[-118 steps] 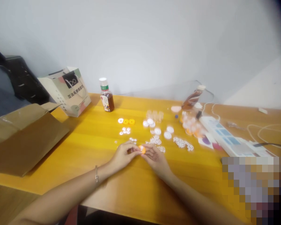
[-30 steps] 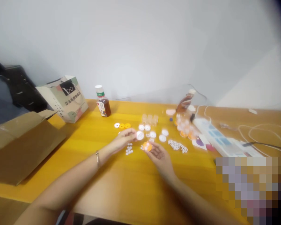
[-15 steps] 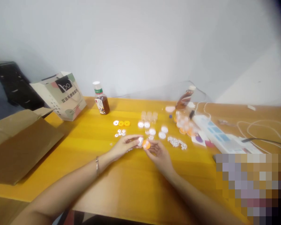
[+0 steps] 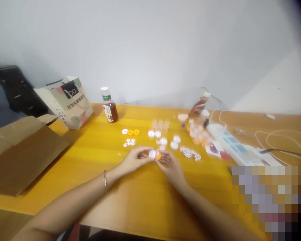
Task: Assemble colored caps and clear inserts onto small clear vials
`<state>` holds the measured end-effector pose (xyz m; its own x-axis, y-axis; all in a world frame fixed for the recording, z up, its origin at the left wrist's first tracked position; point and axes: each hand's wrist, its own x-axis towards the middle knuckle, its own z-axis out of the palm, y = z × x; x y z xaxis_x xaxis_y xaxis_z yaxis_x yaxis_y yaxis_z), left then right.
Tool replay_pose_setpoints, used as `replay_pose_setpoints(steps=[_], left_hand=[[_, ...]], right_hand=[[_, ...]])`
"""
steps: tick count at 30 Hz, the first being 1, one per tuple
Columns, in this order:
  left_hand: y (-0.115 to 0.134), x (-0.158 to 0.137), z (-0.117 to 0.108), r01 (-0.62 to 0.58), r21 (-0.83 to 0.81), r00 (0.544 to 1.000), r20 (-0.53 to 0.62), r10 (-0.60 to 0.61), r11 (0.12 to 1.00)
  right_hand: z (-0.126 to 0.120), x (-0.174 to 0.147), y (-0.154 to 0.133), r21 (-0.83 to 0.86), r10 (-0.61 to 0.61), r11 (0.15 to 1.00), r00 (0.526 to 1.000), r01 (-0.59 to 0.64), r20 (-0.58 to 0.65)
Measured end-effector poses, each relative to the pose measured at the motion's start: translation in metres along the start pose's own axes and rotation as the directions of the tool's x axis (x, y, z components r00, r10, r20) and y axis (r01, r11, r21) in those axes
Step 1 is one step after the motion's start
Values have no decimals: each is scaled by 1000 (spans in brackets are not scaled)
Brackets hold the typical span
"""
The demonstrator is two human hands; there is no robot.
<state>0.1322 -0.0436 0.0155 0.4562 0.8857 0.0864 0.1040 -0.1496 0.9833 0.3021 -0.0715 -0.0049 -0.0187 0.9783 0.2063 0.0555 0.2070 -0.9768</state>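
Between thumb and fingers, my left hand (image 4: 137, 158) grips a small white round cap-like piece (image 4: 152, 154). My right hand (image 4: 170, 164) pinches an orange round piece (image 4: 158, 156), whose face is partly covered by the white one. The two pieces meet, or nearly so, in front of me just over the table; blur hides the exact contact. Beyond my hands lie white discs (image 4: 163, 141) and clear small cups (image 4: 160, 125). Small white rings (image 4: 187, 152) are clustered right of my right hand. Left of them are yellow discs (image 4: 133, 132) and small white pieces (image 4: 129, 143).
A cardboard box (image 4: 27, 150) and a paper bag (image 4: 71, 103) stand at the left. One dark bottle (image 4: 110, 108) is upright; another bottle (image 4: 198, 106) leans at the back right. Orange-and-clear pieces (image 4: 198, 134), a power strip (image 4: 230, 142) and white cables (image 4: 278, 134) occupy the right side.
My left hand has shifted slightly right and turned, bringing the white piece over the orange one, which now shows less. My right hand has barely moved.
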Motion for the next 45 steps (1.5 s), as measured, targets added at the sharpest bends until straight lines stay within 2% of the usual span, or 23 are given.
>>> replay_pose_setpoints(steps=[4,8,23,32,36,41,45], left_hand=[[-2,-6,6,-80,159,994,-62,90,984],[1,-9,7,-124,273,988,-54,144,954],[7,-16,6,-139,447,986,-19,165,884],[2,-17,5,-216,453,973,30,227,865],[0,-16,0,-253,440,967,78,244,862],[8,-15,-9,-292,412,956,164,245,863],[13,-17,-12,-301,432,952,183,244,850]], right_hand=[[1,-2,-1,12,9,1000,999,-9,32],[1,-3,-1,20,25,999,998,-26,61],[0,-7,1,76,92,992,990,-101,111],[0,-8,1,84,101,990,986,-113,135],[0,-6,1,129,159,976,979,-175,128],[-1,-3,-5,180,225,949,956,-259,189],[-2,-2,-7,186,253,935,936,-301,243]])
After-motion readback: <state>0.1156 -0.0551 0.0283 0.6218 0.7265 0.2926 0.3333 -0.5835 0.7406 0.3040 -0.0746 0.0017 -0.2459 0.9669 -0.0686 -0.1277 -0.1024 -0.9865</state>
